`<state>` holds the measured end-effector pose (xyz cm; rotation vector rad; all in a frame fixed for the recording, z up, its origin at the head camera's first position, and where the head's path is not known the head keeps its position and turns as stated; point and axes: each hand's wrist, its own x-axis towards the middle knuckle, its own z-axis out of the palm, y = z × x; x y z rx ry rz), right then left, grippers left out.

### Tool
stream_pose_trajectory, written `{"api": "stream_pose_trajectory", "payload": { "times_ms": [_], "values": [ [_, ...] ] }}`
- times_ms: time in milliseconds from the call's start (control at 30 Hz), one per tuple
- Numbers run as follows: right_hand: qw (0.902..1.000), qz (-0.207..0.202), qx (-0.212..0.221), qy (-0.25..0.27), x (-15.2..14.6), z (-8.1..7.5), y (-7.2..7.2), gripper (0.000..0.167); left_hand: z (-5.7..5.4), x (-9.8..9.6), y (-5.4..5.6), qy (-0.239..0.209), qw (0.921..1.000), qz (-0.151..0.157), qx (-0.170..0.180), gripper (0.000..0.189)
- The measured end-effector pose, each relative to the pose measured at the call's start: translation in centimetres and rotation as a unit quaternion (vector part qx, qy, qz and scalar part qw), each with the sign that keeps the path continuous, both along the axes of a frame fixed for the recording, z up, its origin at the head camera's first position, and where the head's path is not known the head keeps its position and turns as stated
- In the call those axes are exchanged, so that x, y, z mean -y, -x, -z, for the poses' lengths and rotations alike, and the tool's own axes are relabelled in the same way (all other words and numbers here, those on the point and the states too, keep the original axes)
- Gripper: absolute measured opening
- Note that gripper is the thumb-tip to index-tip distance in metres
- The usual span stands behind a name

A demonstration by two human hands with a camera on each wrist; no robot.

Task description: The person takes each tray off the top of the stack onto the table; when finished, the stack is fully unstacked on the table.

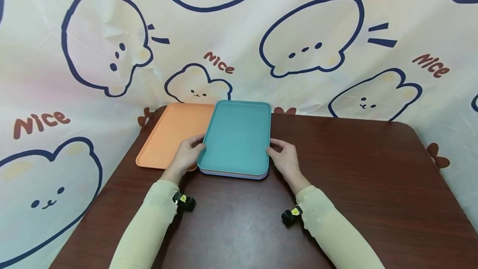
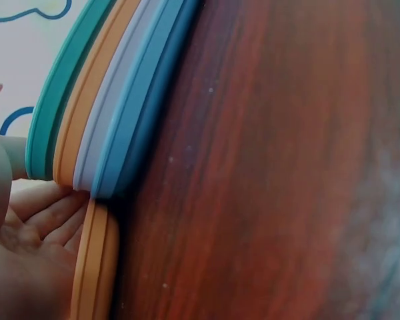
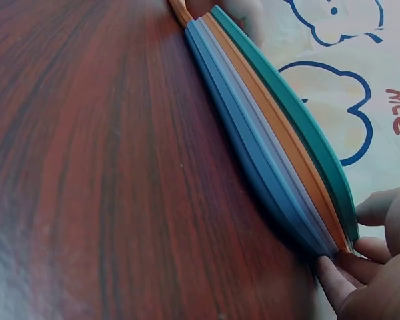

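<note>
A stack of rectangular trays stands between both hands in the head view, with a teal tray (image 1: 239, 136) on top. Below it, the left wrist view shows the edges of an orange tray (image 2: 72, 133), a lavender tray (image 2: 99, 133) and a blue tray (image 2: 127, 140). My left hand (image 1: 186, 155) grips the stack's left side, thumb at the teal rim. From the right side, my right hand (image 1: 286, 159) holds the stack, thumb near the top rim and fingertips at the lower edge. Another orange tray (image 1: 175, 132) lies to the left, partly covered by the stack and left hand.
The trays are toward the back of a dark brown wooden table (image 1: 354, 186). Behind it hangs a pale cloth (image 1: 246, 86) with cartoon bears and lettering. Small black cameras (image 1: 189, 204) are strapped to both wrists over light sleeves.
</note>
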<state>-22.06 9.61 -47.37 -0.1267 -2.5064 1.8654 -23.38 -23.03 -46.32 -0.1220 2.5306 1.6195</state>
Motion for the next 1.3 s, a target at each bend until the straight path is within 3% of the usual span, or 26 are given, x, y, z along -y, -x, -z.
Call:
{"api": "stream_pose_trajectory", "payload": {
  "times_ms": [233, 567, 733, 900, 1033, 1300],
  "values": [
    [0.9998, -0.006, 0.008, 0.015, 0.4, 0.0, 0.2, 0.045, 0.1, 0.4, 0.1, -0.030, 0.9993, -0.010, 0.021, 0.053],
    [0.9992, 0.002, -0.033, -0.024, 0.6, -0.5, 0.1, 0.044, 0.0, 0.7, 0.2, -0.050, 0.9983, -0.008, 0.030, 0.051],
    [0.9993, 0.029, -0.015, 0.016, 0.0, -0.6, 0.1, 0.045, 0.1, 0.8, 0.4, -0.045, 0.9988, -0.003, 0.020, 0.048],
    [0.9949, 0.064, 0.026, 0.075, -1.2, -0.6, -0.4, 0.044, 0.2, 0.6, 0.2, -0.032, 0.9992, 0.022, 0.012, 0.054],
    [0.9873, 0.090, 0.043, 0.123, -2.3, -0.8, -0.9, 0.043, 0.1, 0.6, 0.1, -0.040, 0.9985, 0.038, 0.006, 0.058],
    [0.9693, 0.142, 0.055, 0.193, -4.2, -1.7, -1.6, 0.043, 0.1, 0.6, 0.0, -0.037, 0.9987, 0.033, 0.007, 0.057]
  ]
}}
